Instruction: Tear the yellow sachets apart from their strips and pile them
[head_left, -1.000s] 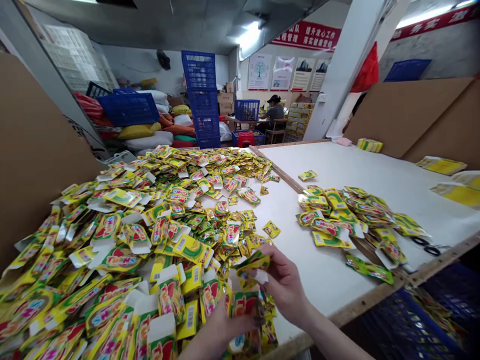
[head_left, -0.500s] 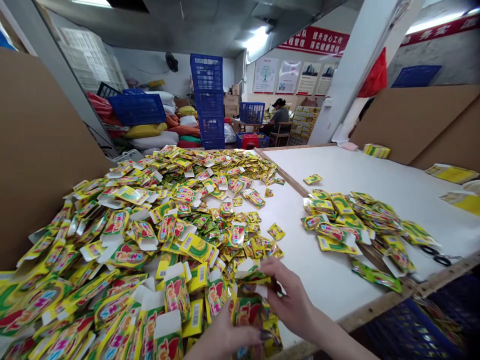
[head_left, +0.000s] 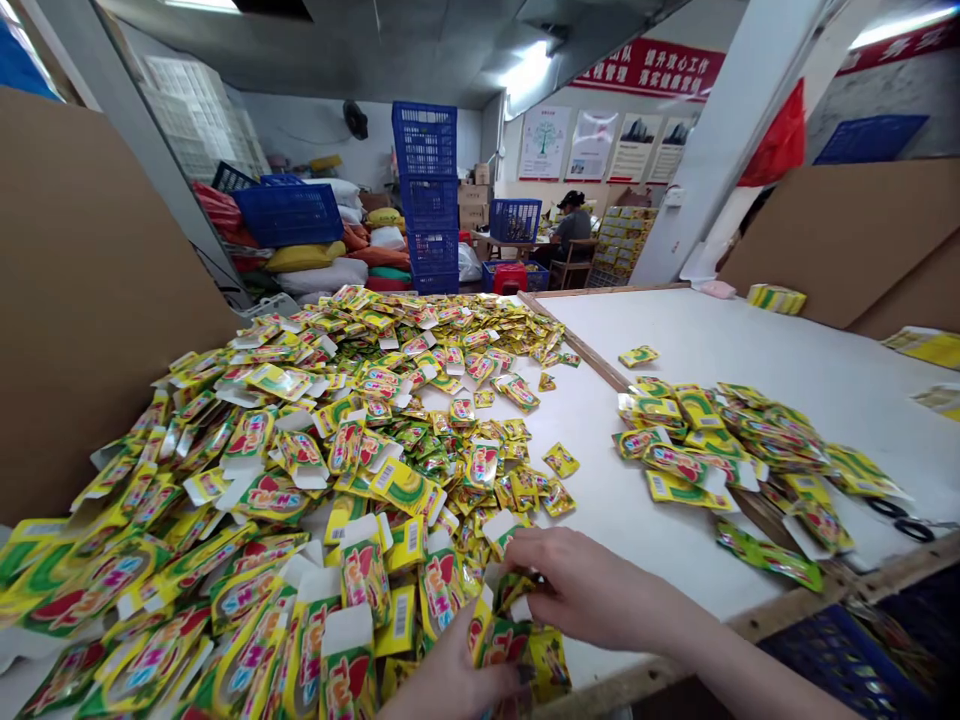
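My left hand (head_left: 457, 670) is closed around a small printed candy box (head_left: 501, 640), yellow and green with a red fruit picture, low in the view at the table's near edge. At the box's upper end, my right hand (head_left: 574, 585) is bent over with its fingers drawn together on a small shiny sachet (head_left: 517, 588), partly hidden by the fingers. Around both hands spreads a big heap of similar boxes (head_left: 364, 580), many with white flaps up. Small yellow sachets (head_left: 525, 490) lie loose just beyond my right hand.
Right of a wooden divider strip (head_left: 581, 345) lies a smaller pile of flat packs (head_left: 697, 430), with black-handled scissors (head_left: 904, 520) near the edge. A cardboard panel (head_left: 97, 300) walls the left side. Blue crates (head_left: 425, 190) and a seated person (head_left: 571, 228) are further back.
My right hand has moved left and down, closer to the box in my left hand, and its fingers have drawn in at the box's end. The view has swung slightly left.
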